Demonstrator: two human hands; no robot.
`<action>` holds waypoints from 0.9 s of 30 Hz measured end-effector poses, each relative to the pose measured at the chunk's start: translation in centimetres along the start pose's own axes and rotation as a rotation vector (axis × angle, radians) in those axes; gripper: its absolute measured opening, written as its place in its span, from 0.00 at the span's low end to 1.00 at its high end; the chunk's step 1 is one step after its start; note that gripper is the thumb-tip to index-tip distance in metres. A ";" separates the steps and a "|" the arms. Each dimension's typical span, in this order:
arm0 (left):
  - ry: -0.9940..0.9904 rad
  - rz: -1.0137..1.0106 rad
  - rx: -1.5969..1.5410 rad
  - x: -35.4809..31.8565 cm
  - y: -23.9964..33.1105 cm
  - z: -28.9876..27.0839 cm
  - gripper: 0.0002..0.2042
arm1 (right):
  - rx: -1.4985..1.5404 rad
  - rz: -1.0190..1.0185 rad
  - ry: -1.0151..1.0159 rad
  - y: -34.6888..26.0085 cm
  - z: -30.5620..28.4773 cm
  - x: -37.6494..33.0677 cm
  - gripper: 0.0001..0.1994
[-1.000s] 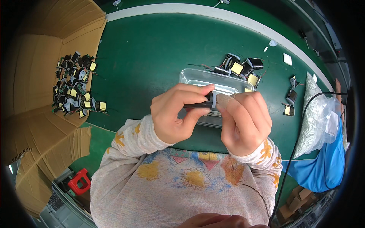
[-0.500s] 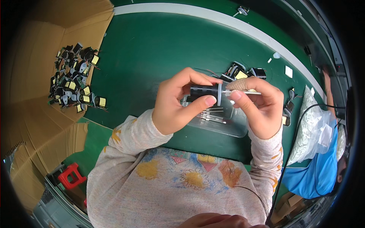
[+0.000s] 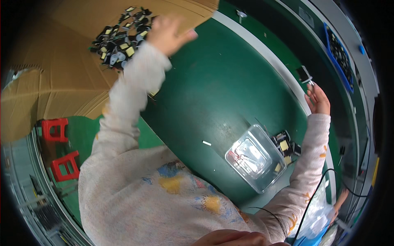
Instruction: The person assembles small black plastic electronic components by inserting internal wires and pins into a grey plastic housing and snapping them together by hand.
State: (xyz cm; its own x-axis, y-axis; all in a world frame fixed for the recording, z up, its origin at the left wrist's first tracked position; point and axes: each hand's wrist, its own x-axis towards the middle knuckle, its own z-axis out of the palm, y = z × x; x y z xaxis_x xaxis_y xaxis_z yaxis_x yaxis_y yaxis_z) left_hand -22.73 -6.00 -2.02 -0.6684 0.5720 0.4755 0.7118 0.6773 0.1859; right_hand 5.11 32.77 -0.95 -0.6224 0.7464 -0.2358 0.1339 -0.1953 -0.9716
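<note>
My left hand is stretched over the edge of the cardboard box, beside a pile of small black motor-like parts with grey flanges and yellow patches. It is smeared by motion, but its thumb stands apart from its fingers and nothing shows in it. At the far right, my right hand pinches the pale shaft of a black motor-like part with a grey flange. That part is over the dark strip beyond the pale rail. The fingers partly hide the shaft's end.
A clear plastic tray holding thin metal pieces stands on the green table. Several black parts lie beside it. A small white stick rests farther left. Beyond the rail sit another flanged part and a blue bin.
My hands have parted: the left swung up to the box pile, and the right went far right with the black part. The view has turned, bringing the box nearer the top.
</note>
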 end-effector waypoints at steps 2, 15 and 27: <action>0.004 -0.301 0.318 5.6 -11.9 3.3 0.43 | 0.236 0.062 -0.046 1.6 -3.6 6.7 0.14; 0.109 -0.897 -0.392 6.2 -42.4 -1.5 0.41 | -0.195 -0.124 -0.132 1.6 -7.6 -11.1 0.22; -0.374 -0.588 -0.346 14.5 -41.6 9.1 0.33 | -0.147 0.032 0.266 6.3 -12.3 -26.7 0.17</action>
State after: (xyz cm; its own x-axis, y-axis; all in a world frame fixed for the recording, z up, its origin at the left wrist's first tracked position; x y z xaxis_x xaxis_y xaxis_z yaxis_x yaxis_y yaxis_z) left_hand -64.00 -21.72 -10.70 -0.9417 0.3230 -0.0945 0.2033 0.7698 0.6051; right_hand 32.03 19.48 -1.05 -0.3951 0.8854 -0.2447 0.2726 -0.1414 -0.9517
